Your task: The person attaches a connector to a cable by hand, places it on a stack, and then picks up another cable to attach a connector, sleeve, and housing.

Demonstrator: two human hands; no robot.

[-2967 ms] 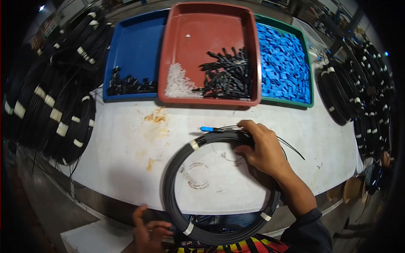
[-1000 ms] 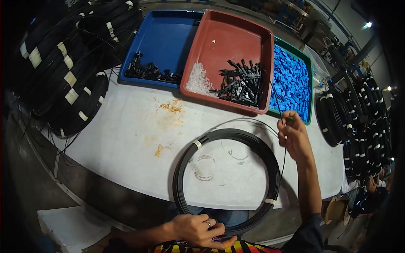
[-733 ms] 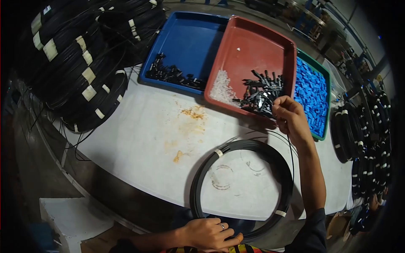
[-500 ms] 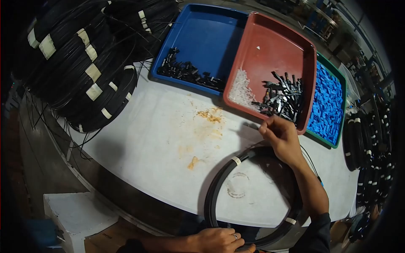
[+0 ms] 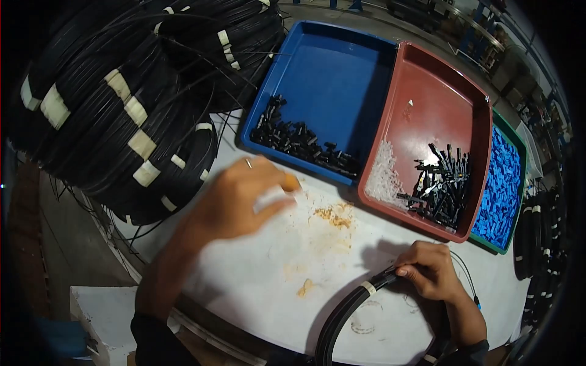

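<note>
My right hand (image 5: pixel 432 271) is closed round the top of a black cable coil (image 5: pixel 343 311) at the lower right, its thumb pressed against the cable. White tape bands the coil, and a thin cable loop with a blue tip (image 5: pixel 477 301) hangs to its right. My left hand (image 5: pixel 244 198), with a ring on one finger, hovers over the white table (image 5: pixel 244 268), blurred. Its thumb and fingers are apart, with an orange covering on one fingertip. Nearest to it is the blue tray (image 5: pixel 332 79), holding black connectors (image 5: pixel 299 140).
A red tray (image 5: pixel 436 91) holds clear pieces (image 5: pixel 384 177) and black connectors (image 5: pixel 442 189). Right of it stands a green tray (image 5: pixel 522 165) of blue pieces (image 5: pixel 500 189). Large cable coils (image 5: pixel 122 122) rise at the left; more hang at the far right. A white box (image 5: pixel 104 317) is below.
My left hand has gone from the coil's bottom edge up and left over the table. My right hand has come down onto the coil's top. The view has shifted, so the trays appear lower and further right.
</note>
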